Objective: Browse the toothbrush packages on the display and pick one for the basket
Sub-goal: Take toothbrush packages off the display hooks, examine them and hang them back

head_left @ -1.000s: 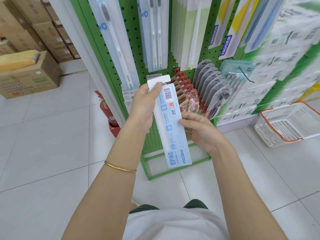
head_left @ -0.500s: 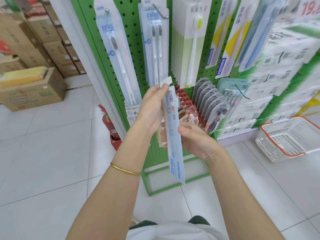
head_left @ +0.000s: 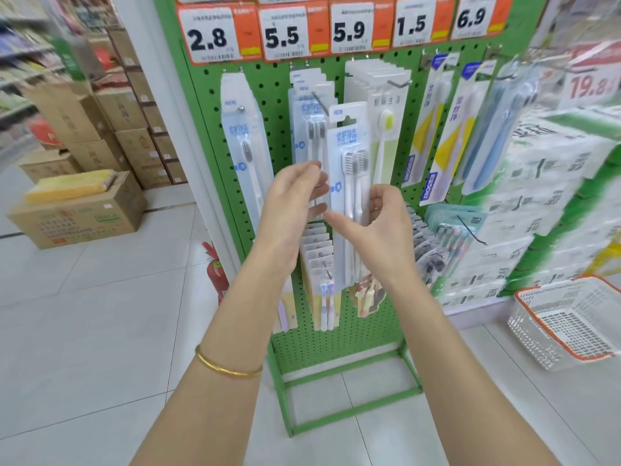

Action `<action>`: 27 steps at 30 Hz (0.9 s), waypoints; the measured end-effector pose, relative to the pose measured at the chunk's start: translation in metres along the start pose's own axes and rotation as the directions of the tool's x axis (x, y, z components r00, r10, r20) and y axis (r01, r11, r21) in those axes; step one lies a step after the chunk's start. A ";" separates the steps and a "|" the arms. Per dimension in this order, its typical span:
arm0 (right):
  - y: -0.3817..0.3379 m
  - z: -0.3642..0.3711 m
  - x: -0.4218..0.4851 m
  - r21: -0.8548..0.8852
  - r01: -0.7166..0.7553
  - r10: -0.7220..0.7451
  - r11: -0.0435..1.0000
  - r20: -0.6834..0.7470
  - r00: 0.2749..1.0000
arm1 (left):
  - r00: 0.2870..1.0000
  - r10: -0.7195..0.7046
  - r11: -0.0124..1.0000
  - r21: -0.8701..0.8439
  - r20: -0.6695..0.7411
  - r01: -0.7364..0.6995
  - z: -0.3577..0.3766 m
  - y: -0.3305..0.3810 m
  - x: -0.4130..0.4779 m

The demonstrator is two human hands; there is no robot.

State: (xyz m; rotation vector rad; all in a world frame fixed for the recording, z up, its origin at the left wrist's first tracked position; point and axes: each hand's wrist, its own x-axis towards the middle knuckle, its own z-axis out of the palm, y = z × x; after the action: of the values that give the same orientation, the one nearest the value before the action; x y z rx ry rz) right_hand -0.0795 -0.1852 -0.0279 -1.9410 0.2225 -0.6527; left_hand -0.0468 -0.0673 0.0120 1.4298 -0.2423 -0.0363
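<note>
Head view: holding toothbrush package [head_left: 350, 183] upright in front of green pegboard display [head_left: 275, 95], long axis running vertical, brush heads up. Right hand [head_left: 386, 230] clamping it mid-length, thumb crossing the front, fingers [head_left: 378, 200] curling behind. Left hand [head_left: 289, 210] sitting at package's left edge, loosely bent and blurred; cannot tell whether pinching or just touching. Basket [head_left: 534, 341] resting on floor [head_left: 100, 331], low and right, well apart from package, on right hand's side, so nearer that hand. Judging next move: carrying package down-right, tipping long axis flat to clear the rim.
</note>
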 end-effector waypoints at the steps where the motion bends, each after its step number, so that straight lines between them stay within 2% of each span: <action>1: -0.001 0.002 0.002 -0.015 0.000 0.000 1.000 -0.015 1.000 | 1.000 0.008 1.000 0.006 0.001 -0.008 0.000 0.002 -0.001; 14: 0.003 0.025 0.020 -0.196 0.022 -0.036 0.980 -0.070 0.997 | 0.999 0.017 0.993 0.116 -0.038 -0.013 -0.001 0.002 0.001; 22: 0.001 0.052 0.046 -0.200 0.030 -0.049 0.979 -0.091 0.995 | 0.992 0.126 0.934 0.340 -0.031 -0.108 0.006 0.001 0.004; 27: -0.001 0.062 0.055 -0.211 0.019 -0.037 0.977 -0.082 0.996 | 0.992 0.124 0.903 0.417 -0.018 -0.105 0.009 0.000 0.008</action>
State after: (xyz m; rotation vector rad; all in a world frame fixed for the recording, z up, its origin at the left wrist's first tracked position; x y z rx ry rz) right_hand -0.0005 -0.1603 -0.0284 -2.1238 0.3294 -0.7566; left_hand -0.0410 -0.0773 0.0144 1.8373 -0.3107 0.1525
